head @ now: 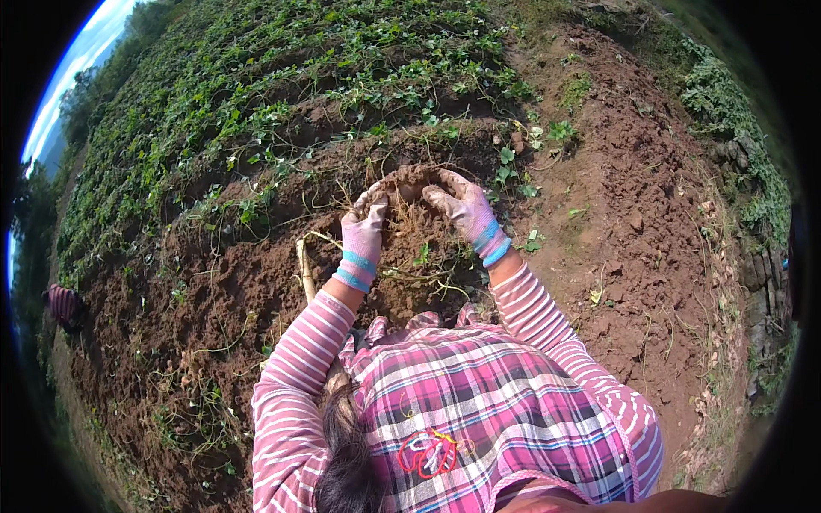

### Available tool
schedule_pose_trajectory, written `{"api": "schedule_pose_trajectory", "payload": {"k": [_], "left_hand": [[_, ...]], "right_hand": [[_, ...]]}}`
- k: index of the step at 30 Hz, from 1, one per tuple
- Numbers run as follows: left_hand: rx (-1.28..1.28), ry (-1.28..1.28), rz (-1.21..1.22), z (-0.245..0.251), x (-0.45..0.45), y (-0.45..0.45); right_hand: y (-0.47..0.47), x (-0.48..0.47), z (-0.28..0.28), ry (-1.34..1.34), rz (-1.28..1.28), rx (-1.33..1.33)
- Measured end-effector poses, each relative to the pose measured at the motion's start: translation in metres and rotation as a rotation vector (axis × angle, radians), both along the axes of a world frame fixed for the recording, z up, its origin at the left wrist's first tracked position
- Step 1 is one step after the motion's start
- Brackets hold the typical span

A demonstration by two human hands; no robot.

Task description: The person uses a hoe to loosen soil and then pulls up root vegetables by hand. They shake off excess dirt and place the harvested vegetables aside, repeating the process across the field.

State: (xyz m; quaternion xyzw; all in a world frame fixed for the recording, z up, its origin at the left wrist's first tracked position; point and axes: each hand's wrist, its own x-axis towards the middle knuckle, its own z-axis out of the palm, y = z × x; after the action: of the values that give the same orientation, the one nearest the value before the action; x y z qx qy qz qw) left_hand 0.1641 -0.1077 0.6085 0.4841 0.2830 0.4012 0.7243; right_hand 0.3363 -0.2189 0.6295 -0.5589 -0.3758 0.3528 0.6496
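Observation:
Both of my hands wear soiled pink knit work gloves with blue bands at the cuffs. My left hand and my right hand curve around a clump of reddish-brown soil with fine roots hanging from it. The fingers are partly hidden by dirt, and whatever sits inside the clump cannot be made out. Below the hands lies loose dug soil with a few trailing vines. A wooden pole, perhaps a tool handle, slants up beside my left forearm; its lower end is hidden.
Ridges of leafy green vines stretch ahead and to the left. Turned soil with pulled vines lies at left. A bare dirt strip runs along the right, bordered by stones. What looks like a person in stripes is far left.

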Motion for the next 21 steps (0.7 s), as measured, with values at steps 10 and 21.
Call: {"api": "schedule_pose_trajectory", "payload": {"k": [10, 21], "left_hand": [[0.403, 0.090, -0.204, 0.017, 0.003, -0.021], [0.219, 0.108, -0.415, 0.007, 0.014, -0.038]], "right_hand": [[0.000, 0.007, -0.031, 0.348, 0.094, 0.118], [0.009, -0.029, 0.008, 0.021, -0.276, 0.081]]}}
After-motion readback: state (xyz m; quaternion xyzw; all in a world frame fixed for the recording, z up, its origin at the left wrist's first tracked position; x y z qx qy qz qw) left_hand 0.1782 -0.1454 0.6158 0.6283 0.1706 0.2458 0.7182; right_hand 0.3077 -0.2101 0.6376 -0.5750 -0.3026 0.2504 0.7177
